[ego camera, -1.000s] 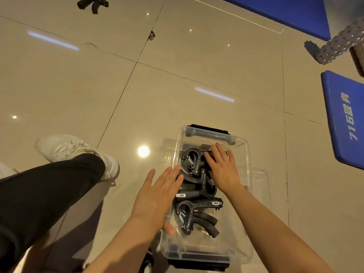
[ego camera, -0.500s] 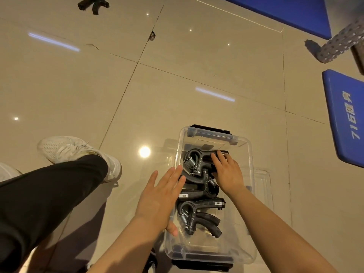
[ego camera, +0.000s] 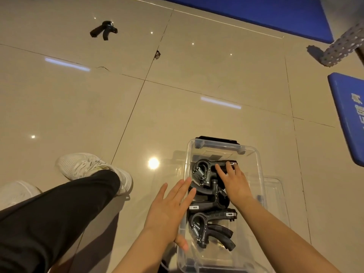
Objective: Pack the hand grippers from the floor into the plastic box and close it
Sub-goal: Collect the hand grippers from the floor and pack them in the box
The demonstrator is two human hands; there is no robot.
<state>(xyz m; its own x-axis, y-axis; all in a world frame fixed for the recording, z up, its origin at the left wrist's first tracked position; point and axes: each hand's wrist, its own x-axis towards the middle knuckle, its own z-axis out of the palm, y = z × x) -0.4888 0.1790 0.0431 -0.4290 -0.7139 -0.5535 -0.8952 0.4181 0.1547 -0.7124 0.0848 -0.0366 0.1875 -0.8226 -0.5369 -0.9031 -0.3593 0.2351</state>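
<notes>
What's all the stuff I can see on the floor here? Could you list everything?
Plastic box: one, clear, on the floor, open.
Hand grippers in box: about three, black, piled inside.
Loose hand gripper: one, black, far on the tiles.
Lid: one, clear, lying beside the box's right side.
Mats: two, blue, top and right edges.
Shoes: two, white, left.
Left hand: flat against the box's left wall.
Right hand: resting on the top gripper inside.

A clear plastic box (ego camera: 258, 174) with black end latches stands open at lower centre, three black spring hand grippers (ego camera: 211, 226) stacked inside. Its clear lid (ego camera: 275, 194) lies just right. Another hand gripper (ego camera: 103, 30) lies on the floor, upper left.
</notes>
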